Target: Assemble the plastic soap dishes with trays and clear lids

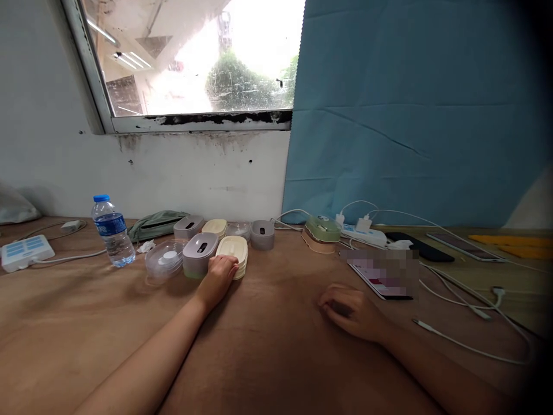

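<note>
My left hand (221, 278) is closed on the near left side of a stack of cream plastic lids (233, 248); its fingertips are partly hidden. Just left of that stack stands a greyish-purple oval container (200, 259) with a dark slot in its top. Clear round plastic lids (164, 257) lie further left. Behind are a second cream stack (215, 227), another purple container (189, 226) and a clear container (239, 230). My right hand (348, 309) rests on the table, fingers curled in toward the thumb, with nothing visible in it.
A water bottle (113, 233) and a power strip (26, 252) stand at the left. A green pouch (158, 225) lies by the wall. Farther right are a grey container (262, 235), a green container (323, 229), a partly blurred phone (380, 276) and loose white cables (475, 349).
</note>
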Tool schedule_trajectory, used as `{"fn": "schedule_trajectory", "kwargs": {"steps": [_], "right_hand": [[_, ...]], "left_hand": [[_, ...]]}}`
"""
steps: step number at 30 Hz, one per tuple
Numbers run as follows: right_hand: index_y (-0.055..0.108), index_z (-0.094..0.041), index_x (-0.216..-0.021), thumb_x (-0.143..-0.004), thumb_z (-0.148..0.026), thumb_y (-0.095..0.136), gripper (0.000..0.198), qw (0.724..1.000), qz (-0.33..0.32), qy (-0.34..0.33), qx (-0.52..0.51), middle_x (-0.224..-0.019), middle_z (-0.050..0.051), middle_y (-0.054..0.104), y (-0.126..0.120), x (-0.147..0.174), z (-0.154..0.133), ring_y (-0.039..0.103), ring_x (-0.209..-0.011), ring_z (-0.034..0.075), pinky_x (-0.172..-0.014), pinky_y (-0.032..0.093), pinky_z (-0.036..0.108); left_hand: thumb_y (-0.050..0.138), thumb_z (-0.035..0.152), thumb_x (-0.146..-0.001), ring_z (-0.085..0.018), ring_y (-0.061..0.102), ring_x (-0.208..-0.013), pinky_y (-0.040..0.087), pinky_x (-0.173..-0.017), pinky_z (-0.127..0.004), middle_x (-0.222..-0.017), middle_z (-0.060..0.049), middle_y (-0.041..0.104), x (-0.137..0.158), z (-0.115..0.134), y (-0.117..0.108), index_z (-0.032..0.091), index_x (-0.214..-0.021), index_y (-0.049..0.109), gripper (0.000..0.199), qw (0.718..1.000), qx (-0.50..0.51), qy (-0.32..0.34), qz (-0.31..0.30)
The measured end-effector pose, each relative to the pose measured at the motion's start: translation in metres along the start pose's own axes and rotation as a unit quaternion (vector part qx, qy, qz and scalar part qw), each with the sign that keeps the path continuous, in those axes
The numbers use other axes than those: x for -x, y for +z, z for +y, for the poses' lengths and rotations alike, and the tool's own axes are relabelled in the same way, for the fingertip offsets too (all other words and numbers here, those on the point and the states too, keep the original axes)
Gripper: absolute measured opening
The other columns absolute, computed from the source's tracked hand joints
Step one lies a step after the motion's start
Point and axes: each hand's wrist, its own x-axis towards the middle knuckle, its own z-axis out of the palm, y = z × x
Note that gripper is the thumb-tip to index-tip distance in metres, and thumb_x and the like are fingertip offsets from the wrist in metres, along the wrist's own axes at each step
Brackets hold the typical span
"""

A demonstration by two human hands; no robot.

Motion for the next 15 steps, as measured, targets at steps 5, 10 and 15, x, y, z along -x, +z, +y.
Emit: {"fn": "schedule_trajectory", "kwargs": {"steps": [5,10,15], "right_hand": [[0.058,-0.021,-0.077,-0.076,-0.013,0.049,0.012,0.999,0.036,0.005,0.011,-0.068,0.003,0.059,0.000,0.001,0.002,0.055,-0.067,0.017,-0.062,0.046,0.031],[0.055,-0.022,-0.086,-0.074,-0.018,0.049,0.014,0.984,0.145,0.065,0.086,-0.087,0.006,0.056,0.013,-0.012,0.013,0.054,-0.087,0.022,-0.079,0.044,0.038],[0.050,-0.021,-0.107,-0.064,-0.019,0.054,0.043,0.933,0.270,0.154,0.181,-0.111,0.011,0.043,0.029,-0.053,0.049,0.043,-0.105,0.028,-0.090,0.035,0.044]], "left_hand": [[0.041,0.018,-0.085,-0.020,0.050,-0.095,0.033,-0.084,-0.036,-0.096,-0.006,0.059,0.000,0.003,-0.003,0.017,-0.097,0.048,0.014,1.000,-0.012,0.001,-0.013],[0.044,0.022,-0.082,-0.023,0.045,-0.103,0.029,-0.089,-0.038,-0.105,-0.009,0.055,0.000,0.012,-0.008,0.016,-0.101,0.046,0.021,0.999,-0.031,0.012,-0.011],[0.043,0.019,-0.080,-0.022,0.046,-0.103,0.028,-0.090,-0.039,-0.104,-0.008,0.056,0.001,0.024,-0.012,0.018,-0.102,0.047,0.022,0.997,-0.032,0.055,-0.037]]}}
